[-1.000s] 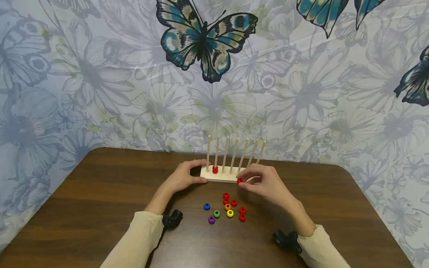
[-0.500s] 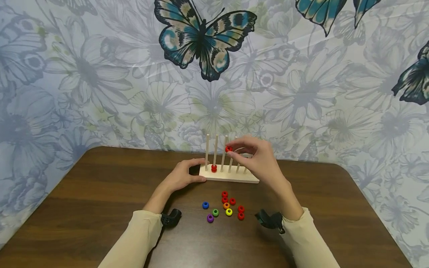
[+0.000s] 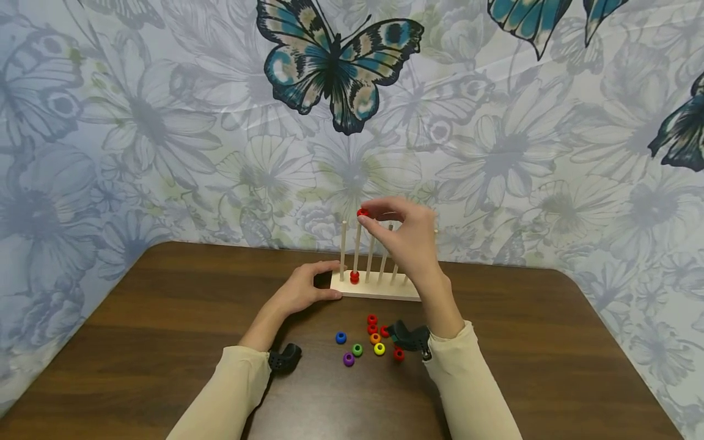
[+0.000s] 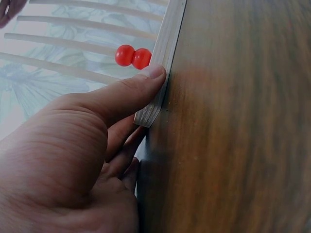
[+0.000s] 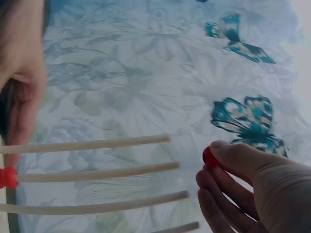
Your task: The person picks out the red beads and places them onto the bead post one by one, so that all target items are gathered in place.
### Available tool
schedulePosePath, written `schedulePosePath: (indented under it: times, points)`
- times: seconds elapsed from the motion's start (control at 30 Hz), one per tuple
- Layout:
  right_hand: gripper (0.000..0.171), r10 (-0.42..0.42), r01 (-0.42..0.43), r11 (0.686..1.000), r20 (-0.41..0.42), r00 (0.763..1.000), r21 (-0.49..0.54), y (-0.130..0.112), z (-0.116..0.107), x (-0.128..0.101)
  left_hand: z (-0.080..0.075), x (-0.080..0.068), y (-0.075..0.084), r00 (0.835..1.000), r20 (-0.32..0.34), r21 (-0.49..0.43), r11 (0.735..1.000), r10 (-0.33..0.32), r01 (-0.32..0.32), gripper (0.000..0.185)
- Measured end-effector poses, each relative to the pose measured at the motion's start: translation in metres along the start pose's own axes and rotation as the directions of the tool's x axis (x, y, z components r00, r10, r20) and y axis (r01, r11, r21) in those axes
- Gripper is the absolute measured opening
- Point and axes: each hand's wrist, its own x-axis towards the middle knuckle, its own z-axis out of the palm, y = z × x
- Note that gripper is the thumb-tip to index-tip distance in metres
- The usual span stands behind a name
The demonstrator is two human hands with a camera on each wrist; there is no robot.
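My right hand (image 3: 409, 235) pinches a red bead (image 3: 362, 212) between thumb and index finger. In the head view this bead is right at the top of the second peg from the left (image 3: 357, 247); the right wrist view has the bead (image 5: 210, 158) slightly beyond that peg's tip. Two red beads (image 4: 133, 57) sit stacked at the foot of the same peg. My left hand (image 3: 299, 290) grips the left end of the pegboard's pale wooden base (image 3: 379, 294), thumb along the front edge (image 4: 150, 73) and fingers behind. The right hand hides some of the pegs.
Loose beads lie on the brown table (image 3: 165, 342) in front of the pegboard: blue (image 3: 341, 337), purple (image 3: 349, 359), green (image 3: 357, 350), yellow (image 3: 379, 349), orange (image 3: 375, 338) and several red ones (image 3: 372, 319). A butterfly-print backdrop (image 3: 165, 153) stands behind the table.
My right hand has lifted the red bead from beside the base's front edge, moving up and left to the second peg's top. The left hand keeps its grip on the base.
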Motion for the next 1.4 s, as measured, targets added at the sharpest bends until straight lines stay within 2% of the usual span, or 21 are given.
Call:
schedulePosePath:
  times: [0.2,0.4,0.57,0.73,0.83,0.93,1.1,1.27,1.4]
  points:
    - [0.017,-0.017,0.018,0.997,0.013,1.0,-0.074,0.014,0.008,-0.002,0.001,0.0,0.0,1.0,-0.006,-0.003,1.0,-0.001,0.001,0.062]
    - [0.018,0.002,0.004,0.995,0.057,0.998,-0.1,0.015,0.008,-0.005,0.001,-0.001,-0.001,1.0,-0.005,0.015,1.0,0.004,-0.004,0.061]
    - [0.017,0.003,0.015,0.985,0.105,0.994,-0.171,0.016,0.008,-0.004,0.0,-0.002,0.0,1.0,-0.01,0.019,1.0,0.009,-0.009,0.061]
    - [0.026,0.009,0.016,0.977,0.115,0.993,-0.211,0.015,0.005,-0.004,0.0,-0.002,0.001,1.0,-0.003,0.016,1.0,0.003,-0.003,0.061]
    - [0.028,0.003,0.013,0.981,0.083,0.997,-0.194,0.014,-0.001,-0.007,0.0,-0.002,0.002,1.0,0.001,0.017,1.0,-0.009,0.009,0.062]
    - [0.025,-0.013,0.018,0.988,0.035,0.999,-0.154,0.013,-0.01,-0.011,0.001,-0.002,0.002,1.0,-0.002,0.019,1.0,-0.005,0.005,0.063]
    - [0.02,-0.029,0.029,0.997,-0.002,1.0,-0.076,0.012,-0.022,-0.019,0.001,-0.001,0.002,1.0,-0.007,0.025,1.0,0.003,-0.003,0.063]
    - [0.019,-0.018,0.018,0.999,0.006,1.0,-0.038,0.013,-0.037,-0.031,0.001,-0.001,0.002,1.0,-0.008,0.033,0.999,-0.001,0.002,0.063]
    - [0.02,0.033,-0.031,0.998,0.04,0.999,-0.048,0.016,-0.048,-0.043,0.001,-0.002,0.003,1.0,-0.004,0.045,0.999,0.001,-0.001,0.062]
